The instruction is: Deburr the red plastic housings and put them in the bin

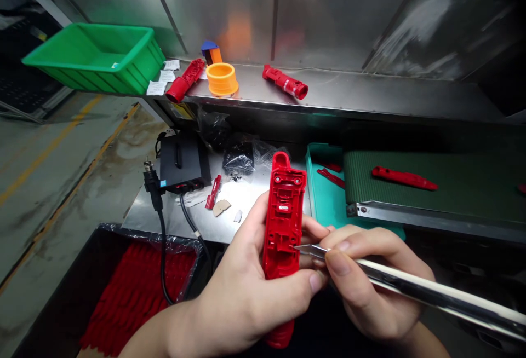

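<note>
My left hand (255,287) is wrapped round a long red plastic housing (283,205), held upright with its hollow, ribbed inner side facing the camera. In a pinch grip, my right hand (370,276) holds a knife (394,281) with a pointed metal blade and a long pale handle. The blade tip meets the right edge of the housing, in its lower half. Below my left thumb the housing's lower end sticks out.
A steel shelf holds a green bin (98,57), an orange ring (222,80) and red housings (285,81). Below are a black box (183,158), a teal tray (329,205) and a green conveyor (472,183) carrying a red part. A lined bin (45,314) at lower left holds several red parts.
</note>
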A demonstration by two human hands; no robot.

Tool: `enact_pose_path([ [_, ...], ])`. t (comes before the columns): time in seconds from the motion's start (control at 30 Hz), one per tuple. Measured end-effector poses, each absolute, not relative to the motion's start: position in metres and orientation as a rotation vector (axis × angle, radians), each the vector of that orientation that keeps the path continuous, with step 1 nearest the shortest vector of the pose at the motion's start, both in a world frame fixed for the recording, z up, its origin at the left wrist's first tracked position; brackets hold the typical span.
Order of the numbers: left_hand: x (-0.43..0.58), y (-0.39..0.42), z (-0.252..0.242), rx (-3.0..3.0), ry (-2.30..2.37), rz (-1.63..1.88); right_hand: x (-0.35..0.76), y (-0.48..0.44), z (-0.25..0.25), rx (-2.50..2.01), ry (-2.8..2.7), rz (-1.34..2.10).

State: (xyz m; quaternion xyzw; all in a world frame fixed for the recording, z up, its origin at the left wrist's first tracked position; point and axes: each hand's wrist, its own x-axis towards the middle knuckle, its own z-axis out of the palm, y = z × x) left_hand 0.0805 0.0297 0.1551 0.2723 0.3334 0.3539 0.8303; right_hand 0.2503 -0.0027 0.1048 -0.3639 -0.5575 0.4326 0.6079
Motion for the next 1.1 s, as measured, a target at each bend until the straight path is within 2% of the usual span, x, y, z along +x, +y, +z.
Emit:
enact_pose_path([
  [1.1, 0.0768, 0.0295, 0.1519, 0.614, 0.729, 0.706, 0.2498, -0.0065, 0.1014, -0.853, -1.303, 0.941],
])
